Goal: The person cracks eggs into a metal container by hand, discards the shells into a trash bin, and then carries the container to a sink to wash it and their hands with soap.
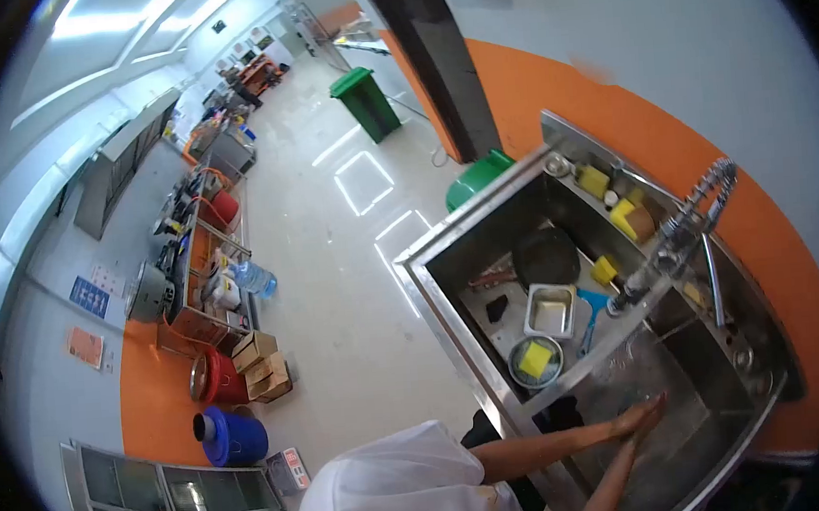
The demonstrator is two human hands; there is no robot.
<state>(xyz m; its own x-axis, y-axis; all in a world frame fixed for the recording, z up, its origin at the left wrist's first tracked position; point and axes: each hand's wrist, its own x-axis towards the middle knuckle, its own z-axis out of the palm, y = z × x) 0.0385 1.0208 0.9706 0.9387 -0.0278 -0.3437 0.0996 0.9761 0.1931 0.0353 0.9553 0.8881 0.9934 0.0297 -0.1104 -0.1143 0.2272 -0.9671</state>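
Note:
My left hand (637, 417) and my right hand (647, 429) are together over the near basin (664, 371) of a steel sink, touching each other. They look small and partly overlap, so their fingers cannot be made out clearly. Beside them, in the other basin, lie a dark pan (545, 256), a square metal container (549, 311), a round bowl (522, 377) with a yellow sponge (534, 359) in it, and a blue-handled tool (592, 319). A coiled spring faucet (700, 199) rises at the sink's back edge.
Yellow sponges (592, 181) rest on the sink's back ledge. Green bins (366, 104) stand on the tiled floor. Along the left wall are a stove counter, a water bottle (254, 279), cardboard boxes (267, 377), a red bucket (219, 376) and a blue barrel (235, 436).

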